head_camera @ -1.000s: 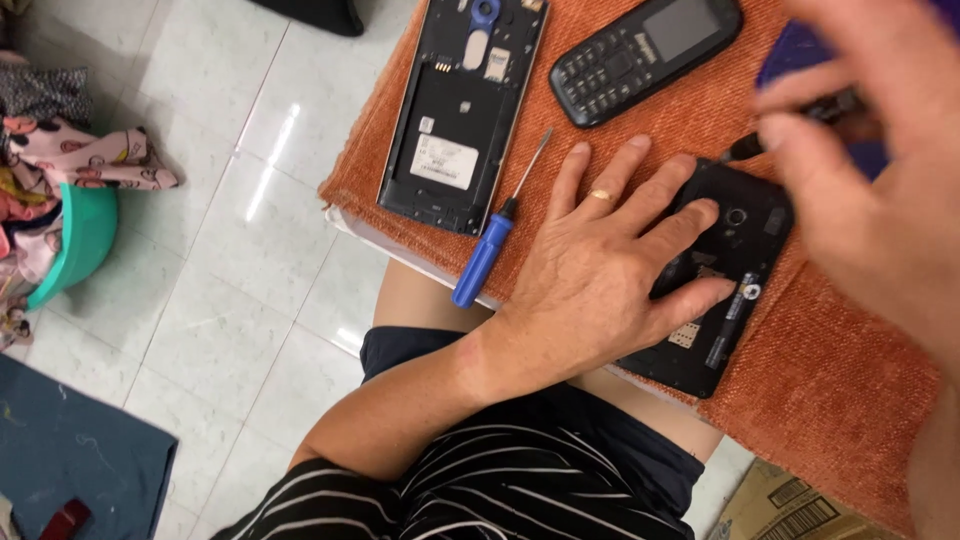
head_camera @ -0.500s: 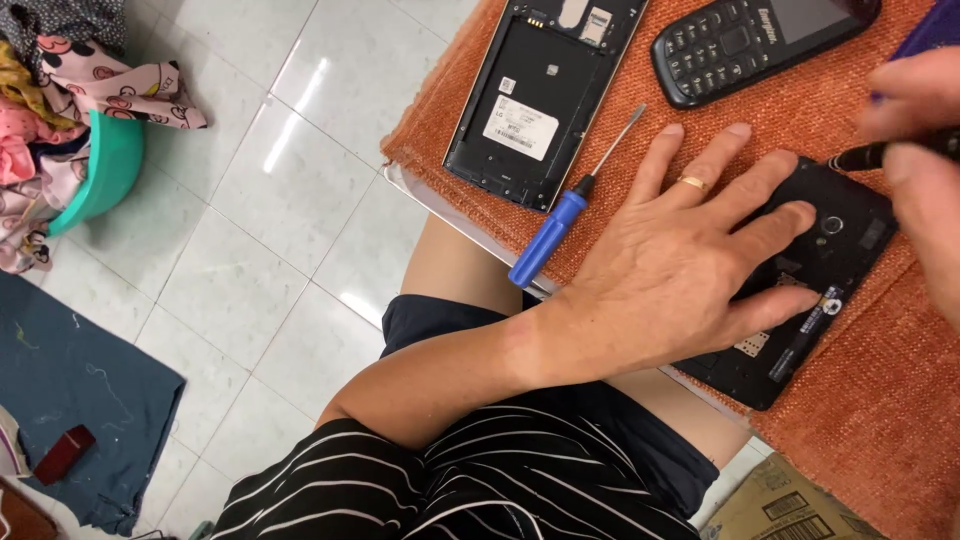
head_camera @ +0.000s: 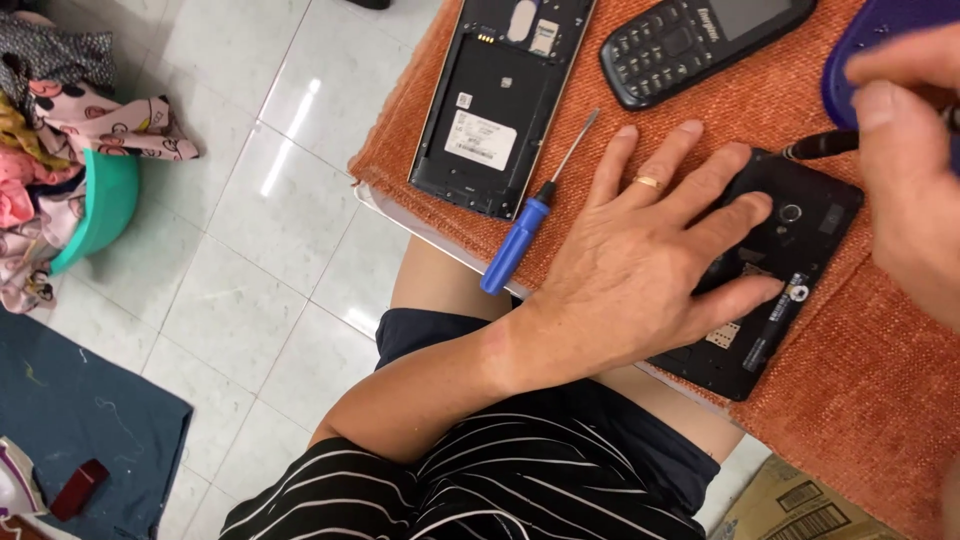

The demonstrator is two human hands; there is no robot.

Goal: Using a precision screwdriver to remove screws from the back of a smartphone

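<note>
My left hand [head_camera: 640, 270] lies flat with its fingers spread on a black opened phone [head_camera: 800, 250], pressing it onto the orange cloth [head_camera: 850, 400]. A gold ring is on one finger. My right hand [head_camera: 910, 170] at the right edge pinches a thin black tool [head_camera: 820, 146], whose tip sits at the phone's far corner. A blue-handled screwdriver [head_camera: 520, 240] lies loose on the cloth just left of my left hand.
A larger phone with its back removed [head_camera: 500, 100] lies at the cloth's far left, beside a black keypad phone [head_camera: 700, 40]. A dark blue object [head_camera: 880, 40] sits at the top right. On the tiled floor are a green basin with clothes [head_camera: 90, 210] and a cardboard box [head_camera: 800, 500].
The view has drifted, so the table now sits further right and closer. My left hand stays flat on the black phone, and my right hand keeps the tool near its far corner.
</note>
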